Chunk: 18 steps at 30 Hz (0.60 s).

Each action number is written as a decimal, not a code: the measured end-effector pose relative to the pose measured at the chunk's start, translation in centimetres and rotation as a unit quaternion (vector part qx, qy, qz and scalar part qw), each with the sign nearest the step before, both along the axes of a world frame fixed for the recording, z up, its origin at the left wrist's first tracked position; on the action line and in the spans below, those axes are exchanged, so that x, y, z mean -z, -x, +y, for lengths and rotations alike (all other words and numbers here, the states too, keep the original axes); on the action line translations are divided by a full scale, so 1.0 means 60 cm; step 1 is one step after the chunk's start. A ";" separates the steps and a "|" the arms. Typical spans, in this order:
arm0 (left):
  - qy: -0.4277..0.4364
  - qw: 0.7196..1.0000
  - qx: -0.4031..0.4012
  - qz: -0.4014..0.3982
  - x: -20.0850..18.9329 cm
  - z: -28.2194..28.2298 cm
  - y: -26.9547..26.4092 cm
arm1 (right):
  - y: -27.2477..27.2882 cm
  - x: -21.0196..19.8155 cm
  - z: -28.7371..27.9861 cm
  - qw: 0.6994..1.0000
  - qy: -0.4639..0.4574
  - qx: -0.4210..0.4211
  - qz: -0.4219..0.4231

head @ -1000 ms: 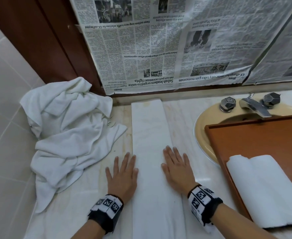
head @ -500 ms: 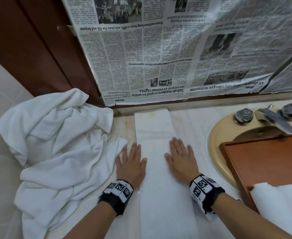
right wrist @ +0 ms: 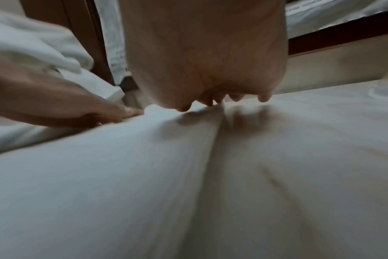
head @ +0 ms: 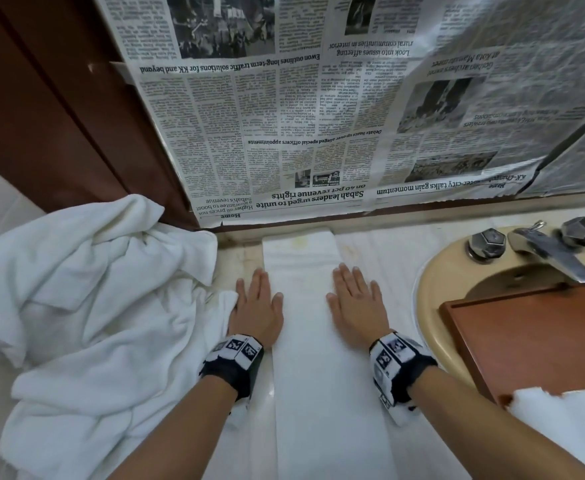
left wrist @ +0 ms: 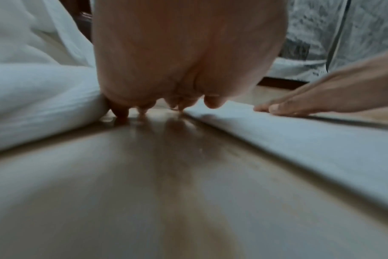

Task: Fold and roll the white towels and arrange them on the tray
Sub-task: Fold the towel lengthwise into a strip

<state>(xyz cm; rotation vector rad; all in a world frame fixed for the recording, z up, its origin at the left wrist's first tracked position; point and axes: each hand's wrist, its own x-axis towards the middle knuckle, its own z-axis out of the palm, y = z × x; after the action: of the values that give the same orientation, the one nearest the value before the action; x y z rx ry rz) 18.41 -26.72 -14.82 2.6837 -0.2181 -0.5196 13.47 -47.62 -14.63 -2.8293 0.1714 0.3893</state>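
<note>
A white towel [head: 312, 341] folded into a long narrow strip lies lengthwise on the marble counter, running from the wall toward me. My left hand [head: 256, 306] lies flat along its left edge, fingers straight, thumb on the cloth. My right hand [head: 357, 303] lies flat on its right edge, partly on the counter. The left wrist view shows the strip [left wrist: 299, 140] beside my flat left hand [left wrist: 162, 98]; the right wrist view shows the strip [right wrist: 100, 175] under my right hand [right wrist: 210, 98]. A wooden tray [head: 540, 344] rests over the sink with a rolled white towel [head: 568, 431] on it.
A heap of crumpled white towels [head: 87, 306] fills the counter's left side, touching my left hand. A beige sink [head: 429, 292] with a metal faucet [head: 547, 251] sits at the right. Newspaper [head: 318, 116] covers the wall behind; a brown wooden panel [head: 52, 116] stands at the back left.
Both flat hands have slid along the strip's edges away from me, toward the wall. The towel strip itself has stayed in place.
</note>
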 end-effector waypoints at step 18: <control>-0.126 0.984 0.123 0.002 -0.001 -0.022 0.109 | 0.079 0.010 0.006 0.989 0.034 -0.142 0.015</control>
<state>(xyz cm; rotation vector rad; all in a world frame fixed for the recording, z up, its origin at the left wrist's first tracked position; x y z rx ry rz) 11.85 -28.02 -14.73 2.9184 -0.5186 -0.6657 8.73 -47.23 -15.20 -2.9227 -0.2210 0.4953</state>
